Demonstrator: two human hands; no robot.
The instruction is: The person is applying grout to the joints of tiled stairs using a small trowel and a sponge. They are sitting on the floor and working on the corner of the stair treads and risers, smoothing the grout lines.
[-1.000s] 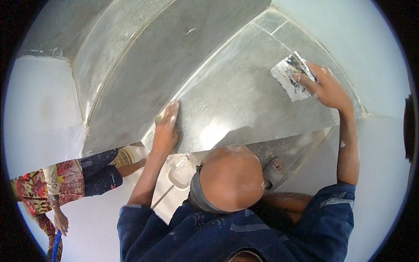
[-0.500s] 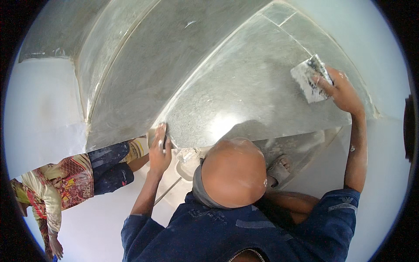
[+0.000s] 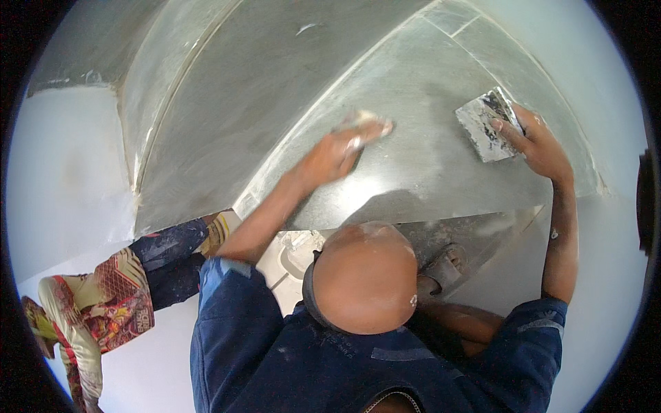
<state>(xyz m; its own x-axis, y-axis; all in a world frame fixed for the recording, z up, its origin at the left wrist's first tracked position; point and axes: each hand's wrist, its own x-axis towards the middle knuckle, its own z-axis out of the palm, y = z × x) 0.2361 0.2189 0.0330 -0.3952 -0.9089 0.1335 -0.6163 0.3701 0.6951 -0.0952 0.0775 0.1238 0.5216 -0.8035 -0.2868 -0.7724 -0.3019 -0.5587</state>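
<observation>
Over surface, left hand apparently palm-down

Wearer's in a navy short-sleeve tee, greyish stripes on front and right sleeve, plus a thin chain necklace and a kinda dusty grey sandal.

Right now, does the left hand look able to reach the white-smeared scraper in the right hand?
Probably yes: only grey slab shows between the left hand and the white-smeared scraper, though that left hand, blurred, seems to hold something pale.
</observation>
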